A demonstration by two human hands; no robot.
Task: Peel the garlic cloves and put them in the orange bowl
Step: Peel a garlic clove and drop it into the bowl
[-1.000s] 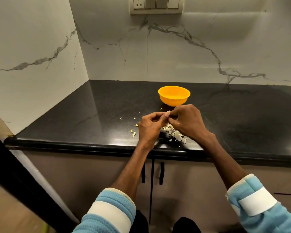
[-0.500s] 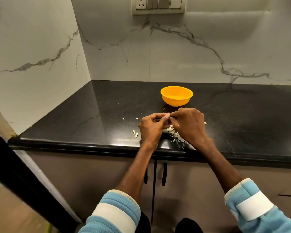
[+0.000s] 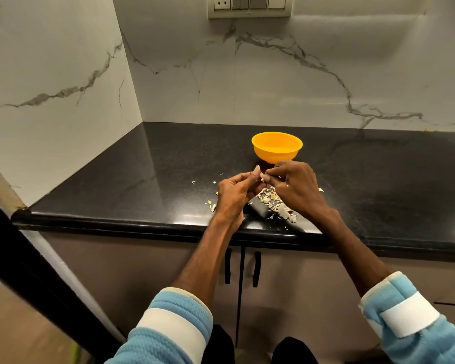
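Head view: both forearms reach over the counter [image 3: 142,179] edge, and the hands meet just in front of the bowl [image 3: 276,149]. The left hand [image 3: 235,191] has curled fingers and pinches a clove [image 3: 261,177] that is mostly hidden, while the right hand [image 3: 296,187], fingers bent, nips the same clove. Peels [image 3: 276,203] lie beneath.

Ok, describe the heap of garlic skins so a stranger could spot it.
Find the black countertop. Near its front edge, just below the right hand, lies the heap of garlic skins: pale, papery, and the only dense pile among a few stray flakes.
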